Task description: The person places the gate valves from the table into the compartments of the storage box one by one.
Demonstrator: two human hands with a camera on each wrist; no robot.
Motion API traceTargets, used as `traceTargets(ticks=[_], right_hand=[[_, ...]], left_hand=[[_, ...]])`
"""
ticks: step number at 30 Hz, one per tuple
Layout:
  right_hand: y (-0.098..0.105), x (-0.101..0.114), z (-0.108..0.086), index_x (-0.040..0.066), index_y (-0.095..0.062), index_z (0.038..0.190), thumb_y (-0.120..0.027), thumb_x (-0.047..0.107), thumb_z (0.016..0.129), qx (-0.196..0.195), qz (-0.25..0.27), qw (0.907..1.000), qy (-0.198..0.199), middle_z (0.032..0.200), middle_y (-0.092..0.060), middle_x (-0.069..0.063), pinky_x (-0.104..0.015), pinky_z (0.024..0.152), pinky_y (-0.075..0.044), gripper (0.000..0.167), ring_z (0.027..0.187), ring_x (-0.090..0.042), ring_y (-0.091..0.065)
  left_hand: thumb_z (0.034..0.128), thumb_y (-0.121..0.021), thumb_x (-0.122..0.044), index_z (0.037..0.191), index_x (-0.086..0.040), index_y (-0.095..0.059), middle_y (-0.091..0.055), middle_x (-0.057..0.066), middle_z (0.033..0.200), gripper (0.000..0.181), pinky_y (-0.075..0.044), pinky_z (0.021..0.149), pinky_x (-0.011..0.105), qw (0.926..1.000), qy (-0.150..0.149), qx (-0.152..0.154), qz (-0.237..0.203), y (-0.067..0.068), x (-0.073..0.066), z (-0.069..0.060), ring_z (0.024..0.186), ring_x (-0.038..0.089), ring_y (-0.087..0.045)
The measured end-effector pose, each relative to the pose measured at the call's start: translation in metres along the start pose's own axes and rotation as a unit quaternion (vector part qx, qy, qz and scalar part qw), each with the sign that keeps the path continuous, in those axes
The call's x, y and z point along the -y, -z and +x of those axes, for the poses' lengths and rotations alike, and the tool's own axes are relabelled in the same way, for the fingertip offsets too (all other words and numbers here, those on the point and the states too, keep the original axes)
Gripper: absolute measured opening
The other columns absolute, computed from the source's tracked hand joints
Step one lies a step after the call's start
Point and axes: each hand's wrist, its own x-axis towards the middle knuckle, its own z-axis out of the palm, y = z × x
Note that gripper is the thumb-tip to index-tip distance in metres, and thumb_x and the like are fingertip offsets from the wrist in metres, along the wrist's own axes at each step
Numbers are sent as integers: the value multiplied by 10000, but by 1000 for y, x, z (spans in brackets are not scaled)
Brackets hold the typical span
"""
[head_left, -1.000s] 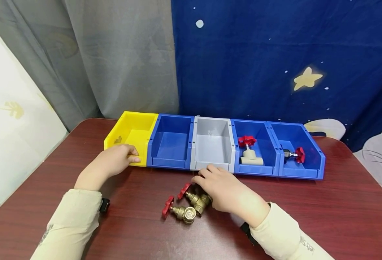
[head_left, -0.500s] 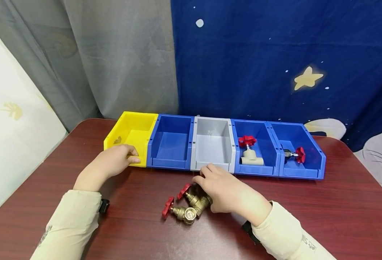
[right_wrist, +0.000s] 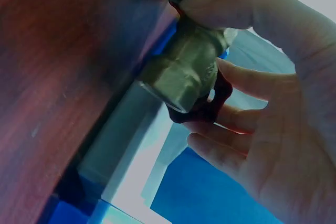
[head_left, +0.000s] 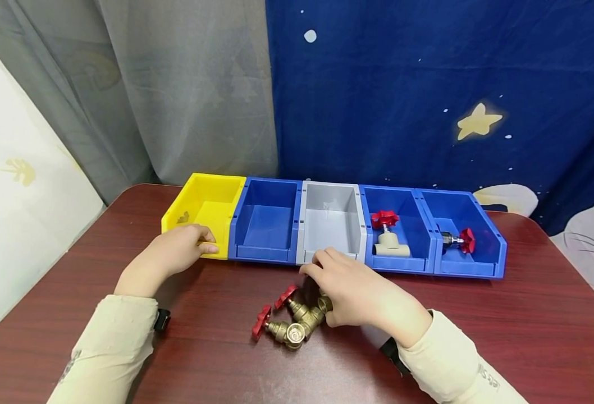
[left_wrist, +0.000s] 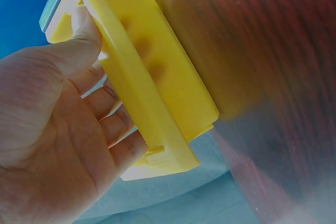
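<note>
My left hand [head_left: 178, 249] grips the front lip of the yellow bin [head_left: 216, 216] at the left end of the row; in the left wrist view, the thumb lies over the lip and fingers curl beneath. My right hand [head_left: 350, 286], in front of the grey bin [head_left: 331, 224], holds a brass gate valve [right_wrist: 184, 72]. Its dark red handwheel [right_wrist: 223, 93] lies against my fingers, and my thumb presses the brass body. In the head view the hand covers most of it. Two more brass valves with red handwheels lie close by, a front valve [head_left: 279, 331] and a rear valve [head_left: 297, 308].
Beside the yellow bin stands a blue bin [head_left: 266, 224]. Right of the grey bin, another blue bin [head_left: 413, 224] holds a beige tee valve [head_left: 390, 244] with a red handwheel. The rightmost blue bin [head_left: 479, 261] holds a dark-bodied red-wheeled valve [head_left: 456, 241]. Curtains hang behind the table [head_left: 216, 359].
My right hand has shifted slightly up and right, toward the grey bin, with the valve. More of a brass end now shows beside it. My left hand has stayed on the yellow bin.
</note>
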Motion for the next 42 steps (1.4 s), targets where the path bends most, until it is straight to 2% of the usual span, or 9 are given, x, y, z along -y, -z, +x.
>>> traceTargets(ticks=[6,13,20,24,30,37,42], right_hand=[[7,-1,0,58,-585,1270,-877,213,592,-157,64,9999,-14,1057,-516,-33,-380,841,-500,755,1026,-221,-513],[13,-4,0,61,-553,1323,-890,264,612,-252,82,9993,-268,1112,-507,-31,-369,864,-475,812,993,-198,-501],[11,-15,3,59,-583,1286,-852,248,587,-1059,-377,9935,-167,1086,-509,-47,-357,800,-474,772,983,-217,-496],[8,-23,5,59,-584,1276,-836,222,584,-1428,-433,9884,-284,1102,-519,-62,-360,768,-486,755,1001,-227,-505],[5,-35,9,45,-557,1304,-851,230,617,-1711,-406,9828,-560,1166,-535,-113,-398,811,-511,770,1073,-270,-517],[-1,-48,10,60,-549,1317,-859,245,633,-2079,-619,9729,-801,1213,-544,-141,-454,892,-492,773,1107,-309,-534],[-5,-57,9,59,-544,1331,-860,226,655,-2275,-584,9676,-922,1234,-540,-153,-468,926,-470,764,1129,-325,-522]], left_hand=[[949,-670,-265,938,-65,-676,-621,34,832,200,-484,800,484,10000,-2,43,-6,1,0,0,824,249,-568],[947,-671,-260,930,-65,-678,-612,25,813,196,-483,807,478,10000,-31,29,-25,0,0,0,825,247,-565],[948,-670,-253,930,-57,-677,-615,19,805,198,-489,823,489,10000,-86,0,-21,0,1,0,824,247,-571],[947,-670,-265,935,-60,-678,-612,21,806,206,-489,803,473,10000,-52,25,-27,-1,1,0,822,243,-566],[944,-673,-269,931,-65,-678,-611,23,808,205,-485,802,470,10000,-38,15,-33,-1,1,0,825,244,-565],[945,-671,-267,944,-57,-680,-616,30,815,210,-488,806,474,10000,-26,15,-14,0,1,1,825,249,-566],[945,-673,-264,951,-57,-682,-625,35,832,207,-488,813,479,10000,4,-4,9,0,0,0,834,253,-571]])
